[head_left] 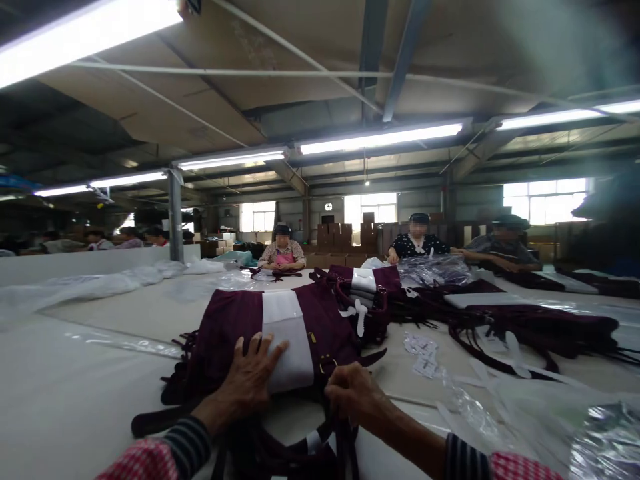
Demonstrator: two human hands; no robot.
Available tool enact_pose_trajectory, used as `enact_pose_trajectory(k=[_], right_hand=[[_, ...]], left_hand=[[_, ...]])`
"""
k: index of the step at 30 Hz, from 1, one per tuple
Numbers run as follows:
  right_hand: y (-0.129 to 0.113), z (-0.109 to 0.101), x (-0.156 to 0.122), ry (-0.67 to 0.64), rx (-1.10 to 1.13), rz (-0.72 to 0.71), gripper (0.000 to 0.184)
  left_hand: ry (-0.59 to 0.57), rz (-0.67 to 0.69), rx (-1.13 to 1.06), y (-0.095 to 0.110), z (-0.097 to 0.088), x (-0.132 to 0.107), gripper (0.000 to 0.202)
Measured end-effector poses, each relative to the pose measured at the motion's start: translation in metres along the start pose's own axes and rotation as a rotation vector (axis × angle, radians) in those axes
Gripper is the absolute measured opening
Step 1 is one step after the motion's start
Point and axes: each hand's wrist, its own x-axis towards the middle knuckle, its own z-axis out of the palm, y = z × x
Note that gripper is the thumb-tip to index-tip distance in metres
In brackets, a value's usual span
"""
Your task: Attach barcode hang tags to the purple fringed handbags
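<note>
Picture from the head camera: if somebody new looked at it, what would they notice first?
Probably the big plum-purple handbag with a white band across it, on the white table near the middle of the view. The left hand lies spread on it, and the right hand is curled at its near right corner, by a gold-coloured ring. A bright tube light also glares at the top left.

This is a factory workshop — several people (283,259) are at a broad white worktable (80,387) spread with purple bags (233,317) and clear plastic film (435,270). Tube lights (383,139) hang in rows beneath bare metal beams (407,50) — and brown cartons (336,236) stand stacked at the back, near large windows (384,200).
</note>
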Motion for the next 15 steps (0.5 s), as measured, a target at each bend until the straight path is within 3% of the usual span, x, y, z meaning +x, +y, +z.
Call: enact_pose_trajectory(k=[2, 4, 7, 11, 13, 15], right_hand=[[-0.009, 0.02, -0.002, -0.116, 0.108, 0.011, 0.02], [-0.014, 0.037, 0.0, -0.187, 0.202, 0.028, 0.031], [-0.009, 0.057, 0.013, -0.213, 0.387, 0.166, 0.046], [0.008, 0.077, 0.034, -0.276, 0.592, 0.401, 0.053], [0.014, 0.084, 0.04, -0.282, 0.614, 0.428, 0.055], [0.013, 0.09, 0.044, -0.273, 0.597, 0.401, 0.053]], left_hand=[[-0.005, -0.001, -0.112, -0.02, -0.02, 0.003, 0.086], [0.076, -0.071, -0.207, -0.048, -0.04, 0.007, 0.067], [0.285, -0.328, -0.318, -0.105, -0.057, 0.021, 0.061], [0.417, -0.66, -0.565, -0.193, -0.043, 0.045, 0.065], [0.418, -0.742, -0.736, -0.229, -0.026, 0.054, 0.055], [0.399, -0.78, -0.899, -0.253, -0.011, 0.061, 0.047]])
